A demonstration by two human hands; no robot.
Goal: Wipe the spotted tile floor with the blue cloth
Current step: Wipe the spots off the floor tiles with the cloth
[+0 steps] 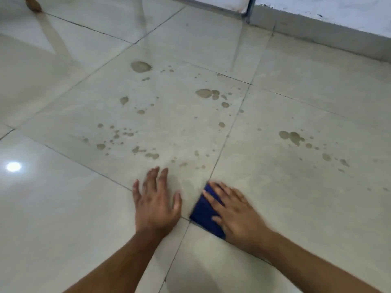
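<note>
The blue cloth was pinned flat to the tile floor under the right hand, whose fingers were held straight and spread across it; nothing was curled round or pinched. Most of the cloth showed at the hand's 9 o'clock side, beneath the fingers, and the rest was hidden under the palm. Its long axis ran from about 1 o'clock down to 5 o'clock, lying across a grout joint. The left hand was pressed flat on the floor just beside the cloth, at its 9 o'clock, fingers splayed and nothing held. Brownish spots were scattered over the tiles from 11 to 2 o'clock of the hands, well apart from the cloth. A wall base was seen at 1 o'clock, and a lamp reflection at 9 o'clock.
</note>
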